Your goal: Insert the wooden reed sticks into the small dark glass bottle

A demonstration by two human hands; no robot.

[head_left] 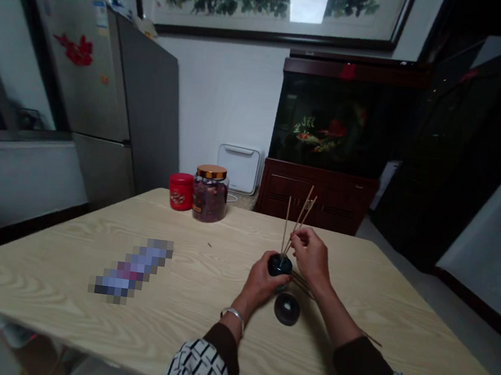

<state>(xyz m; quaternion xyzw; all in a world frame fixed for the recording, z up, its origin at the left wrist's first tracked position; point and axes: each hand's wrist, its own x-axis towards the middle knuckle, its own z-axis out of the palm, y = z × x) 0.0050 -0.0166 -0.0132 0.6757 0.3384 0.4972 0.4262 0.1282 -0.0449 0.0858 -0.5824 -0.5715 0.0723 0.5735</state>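
My left hand is wrapped round a small dark round jar on the table and steadies it. Several thin wooden sticks stand in the jar's mouth, one nearly upright and others leaning right. Above the rim, my right hand is closed in a pinch on a thin wooden stick; its lower end reaches the jar. More thin sticks lie on the table, partly under my right forearm. Just in front of the jar rests a dark round lid.
On the pale wood table, a blurred-out flat item lies left. At the far edge stand a red canister and a glass jar with a copper lid. Beyond are a fridge and a fish tank.
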